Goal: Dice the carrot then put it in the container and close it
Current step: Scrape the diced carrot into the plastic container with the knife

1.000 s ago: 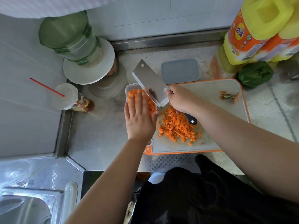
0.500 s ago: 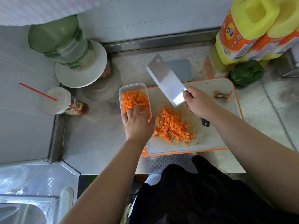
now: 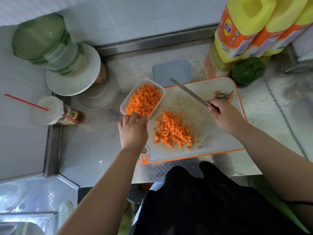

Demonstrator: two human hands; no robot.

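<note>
A clear plastic container (image 3: 158, 88) holding diced carrot sits at the left end of the white, orange-rimmed cutting board (image 3: 218, 133). My left hand (image 3: 133, 131) grips its near end and it lies turned at an angle. A pile of diced carrot (image 3: 172, 130) lies on the board just right of that hand. My right hand (image 3: 227, 117) holds a cleaver (image 3: 188, 92) by the handle, blade seen edge-on above the board's far side. The grey-blue lid (image 3: 172, 72) lies on the counter behind the board.
Carrot end scraps (image 3: 223, 95) lie at the board's far right corner. Yellow bottles (image 3: 250, 28) and a green vegetable (image 3: 248, 70) stand at back right. A green-lidded jar on a white plate (image 3: 50, 46) and a cup with a red straw (image 3: 49, 110) stand left. A sink is at the lower left.
My left hand has left the carrot in the container, taken hold of its near end and turned it. The cleaver has swung right and rotated from flat-faced to edge-on.
</note>
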